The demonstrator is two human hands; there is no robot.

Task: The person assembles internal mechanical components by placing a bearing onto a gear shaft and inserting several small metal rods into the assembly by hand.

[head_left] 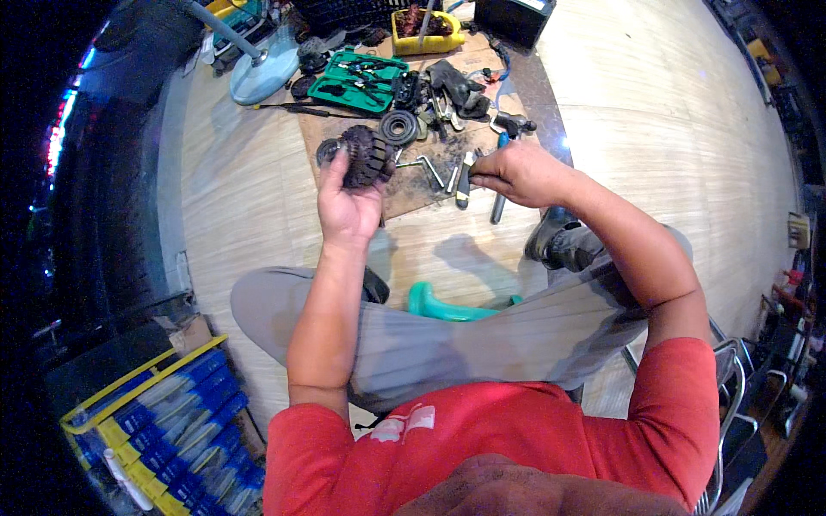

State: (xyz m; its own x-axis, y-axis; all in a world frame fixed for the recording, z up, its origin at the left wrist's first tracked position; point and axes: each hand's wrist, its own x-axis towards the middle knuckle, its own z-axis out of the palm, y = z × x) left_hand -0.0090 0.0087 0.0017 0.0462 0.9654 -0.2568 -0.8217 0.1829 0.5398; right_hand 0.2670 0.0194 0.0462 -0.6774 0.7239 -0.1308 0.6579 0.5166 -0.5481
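My left hand (pixel 346 206) is wrapped around a small black wheel with a chunky knobbed tyre (pixel 368 157), raised over the near left of a stained brown board. The thumb lies along the hub side, and the fingers are mostly hidden behind the tyre. My right hand (pixel 525 175) is closed in a pinch at a tool with a black and yellow handle (pixel 463 193); its working end is hard to make out. Under that hand passes the blue shaft of a hammer (pixel 514 125). Bent metal hex keys (pixel 430 169) lie between the two hands.
Beyond my hands are a round black wheel part (pixel 397 127), an open green tool case (pixel 360 82), dark gloves (pixel 460 89) and a yellow container (pixel 426 33). A blue round stand base (pixel 264 77) stands far left. Something green and curved (pixel 456 308) lies below my legs.
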